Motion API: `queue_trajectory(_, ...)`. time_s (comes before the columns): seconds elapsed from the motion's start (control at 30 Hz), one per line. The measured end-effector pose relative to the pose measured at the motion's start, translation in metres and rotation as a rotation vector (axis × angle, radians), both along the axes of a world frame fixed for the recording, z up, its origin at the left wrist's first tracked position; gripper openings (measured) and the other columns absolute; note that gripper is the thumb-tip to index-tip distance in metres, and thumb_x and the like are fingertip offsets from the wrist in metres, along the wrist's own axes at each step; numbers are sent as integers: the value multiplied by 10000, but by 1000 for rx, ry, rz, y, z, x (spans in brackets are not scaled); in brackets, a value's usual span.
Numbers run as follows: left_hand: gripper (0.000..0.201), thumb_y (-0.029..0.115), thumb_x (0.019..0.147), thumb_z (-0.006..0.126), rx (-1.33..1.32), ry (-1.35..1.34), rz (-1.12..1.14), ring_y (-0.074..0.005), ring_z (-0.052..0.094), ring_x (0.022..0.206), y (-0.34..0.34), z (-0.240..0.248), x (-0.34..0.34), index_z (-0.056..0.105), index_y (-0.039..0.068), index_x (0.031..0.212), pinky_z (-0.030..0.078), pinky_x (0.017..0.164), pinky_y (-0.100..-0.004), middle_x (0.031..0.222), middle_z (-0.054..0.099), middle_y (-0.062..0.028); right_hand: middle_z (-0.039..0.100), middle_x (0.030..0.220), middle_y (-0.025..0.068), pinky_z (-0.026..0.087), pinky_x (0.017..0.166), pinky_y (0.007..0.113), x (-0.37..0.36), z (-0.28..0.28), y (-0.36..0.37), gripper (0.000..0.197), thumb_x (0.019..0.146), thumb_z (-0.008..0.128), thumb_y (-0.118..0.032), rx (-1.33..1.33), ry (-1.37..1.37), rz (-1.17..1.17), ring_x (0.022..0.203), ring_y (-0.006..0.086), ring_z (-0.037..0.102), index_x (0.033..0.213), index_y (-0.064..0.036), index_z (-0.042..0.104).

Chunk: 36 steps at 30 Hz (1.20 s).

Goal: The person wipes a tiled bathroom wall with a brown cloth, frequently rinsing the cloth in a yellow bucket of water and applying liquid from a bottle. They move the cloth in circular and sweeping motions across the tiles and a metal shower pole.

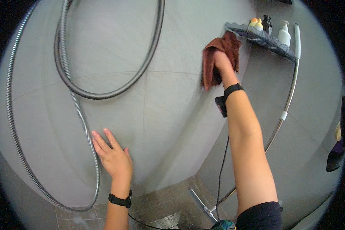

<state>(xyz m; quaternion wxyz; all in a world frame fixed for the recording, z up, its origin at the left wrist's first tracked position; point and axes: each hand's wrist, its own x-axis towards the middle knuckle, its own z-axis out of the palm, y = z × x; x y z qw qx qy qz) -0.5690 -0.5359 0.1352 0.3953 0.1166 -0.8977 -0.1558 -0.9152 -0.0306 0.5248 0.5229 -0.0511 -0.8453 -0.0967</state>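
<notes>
My left hand (115, 159) lies flat on the grey tiled wall (172, 115), fingers spread and pointing up, right beside a metal shower hose (89, 140). Up and to the right, my right hand (221, 63) presses a brown cloth (230, 46) against the wall, near the corner and just under the end of a dark stone shelf (270, 41). Folds of the cloth cover most of my right fingers. Each wrist wears a black strap, and a small dark device hangs at the right one.
A thicker grey hose (103, 95) loops down the wall at upper left. The shelf holds yellow rubber ducks (258, 25), a dark bottle (266, 23) and a white pump bottle (284, 34). A long pole (291, 92) leans at right; a squeegee (203, 205) rests low near the tiled floor (149, 199).
</notes>
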Motion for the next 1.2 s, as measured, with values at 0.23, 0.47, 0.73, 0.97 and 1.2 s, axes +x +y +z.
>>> queue_trajectory(0.23,1450,159,957,1136,-59,30,50,-663,339,1910,-8,-6,-10,244,-37,2084,456,1572,-637,2143,140,-445,416,2118,286,285,1624,583,-18,-104,94,747,1428,440,-433,-440,-220,188,1948,505,384,2041,-6,451)
queue_trajectory(0.47,1394,151,965,1125,-123,7,98,-690,379,1873,-5,-18,-20,294,-56,2066,505,1532,-654,2119,178,-478,231,2203,257,142,1664,608,41,-566,66,764,1451,396,-429,-790,-59,109,2033,482,184,2097,-26,325)
queue_trajectory(0.73,1422,176,977,1122,-153,27,128,-692,360,1876,-9,-22,-23,259,-40,2087,491,1535,-670,2126,139,-476,289,2114,250,185,1607,621,163,-759,-162,701,1422,436,-385,-930,-414,103,1957,469,238,2019,-21,382)
queue_trajectory(0.97,1387,186,1001,1105,-159,31,114,-703,353,1872,-6,-20,-18,264,-71,2073,497,1537,-669,2119,128,-491,417,1981,251,283,1527,627,180,-589,-272,621,1380,498,-335,-407,-497,528,1840,462,368,1908,-8,491)
queue_trajectory(1.2,1386,194,999,1108,-154,34,94,-706,355,1870,1,-10,-12,271,-65,2073,473,1552,-672,2115,148,-493,546,1848,252,380,1448,633,104,-445,-198,545,1337,559,-285,-280,-344,553,1723,455,498,1797,5,599)
